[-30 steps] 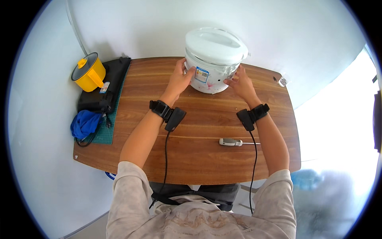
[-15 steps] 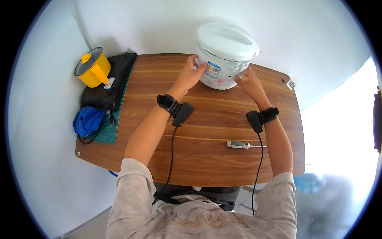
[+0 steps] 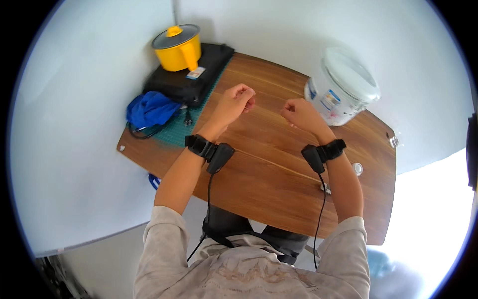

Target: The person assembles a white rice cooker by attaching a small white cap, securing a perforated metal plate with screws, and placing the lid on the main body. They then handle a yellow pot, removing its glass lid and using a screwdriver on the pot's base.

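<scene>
Over the wooden table (image 3: 269, 164), my left hand (image 3: 236, 103) is raised with its fingers curled in, and nothing shows in it. To its right, my right hand (image 3: 302, 115) is also closed, knuckles up, with no object visible. Just beyond my right hand stands a white rice cooker (image 3: 343, 92), its lid down and a blue-and-white label on its side; hand and cooker look apart. Beneath my right forearm lies a screwdriver (image 3: 325, 188), mostly hidden. Both wrists carry black strapped devices with cables.
At the far left, a yellow pot (image 3: 179, 54) with a grey lid sits on a flat black appliance (image 3: 174, 82). Nearer are a blue cloth (image 3: 152, 109) and a black plug (image 3: 187, 118) on a green mat (image 3: 174, 133). A small white round item (image 3: 357, 169) lies right of my right forearm.
Both hands have let go of the rice cooker, drawn back from it and closed. My view has turned, so the table and the things on it appear shifted to the right.
</scene>
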The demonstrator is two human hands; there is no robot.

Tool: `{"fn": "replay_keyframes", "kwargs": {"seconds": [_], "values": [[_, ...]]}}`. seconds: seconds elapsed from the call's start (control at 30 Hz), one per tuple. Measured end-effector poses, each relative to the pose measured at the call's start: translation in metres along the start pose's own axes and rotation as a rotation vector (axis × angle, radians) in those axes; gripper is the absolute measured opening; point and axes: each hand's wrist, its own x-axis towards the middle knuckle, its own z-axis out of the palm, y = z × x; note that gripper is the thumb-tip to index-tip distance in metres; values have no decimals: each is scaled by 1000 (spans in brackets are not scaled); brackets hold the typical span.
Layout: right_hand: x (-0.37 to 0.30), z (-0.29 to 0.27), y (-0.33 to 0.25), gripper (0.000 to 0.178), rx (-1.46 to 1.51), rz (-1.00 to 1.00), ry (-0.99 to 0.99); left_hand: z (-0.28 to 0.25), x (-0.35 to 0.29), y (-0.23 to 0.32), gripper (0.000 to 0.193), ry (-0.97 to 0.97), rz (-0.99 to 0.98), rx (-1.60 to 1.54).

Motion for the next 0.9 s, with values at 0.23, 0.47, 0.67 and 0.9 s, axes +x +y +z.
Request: {"fn": "replay_keyframes", "kwargs": {"seconds": [0.23,0.47,0.67,0.9], "values": [[77,92,-97,19,367,-113,-167,-92,-69,11,19,271,-57,-15],[142,143,-137,21,664,-38,-9,-144,-35,8,22,500,-13,-121],[198,158,-141,51,675,-121,198,-156,20,-1,38,570,25,-95],[212,158,-146,55,620,-229,43,-166,59,-20,45,615,188,137]]}}
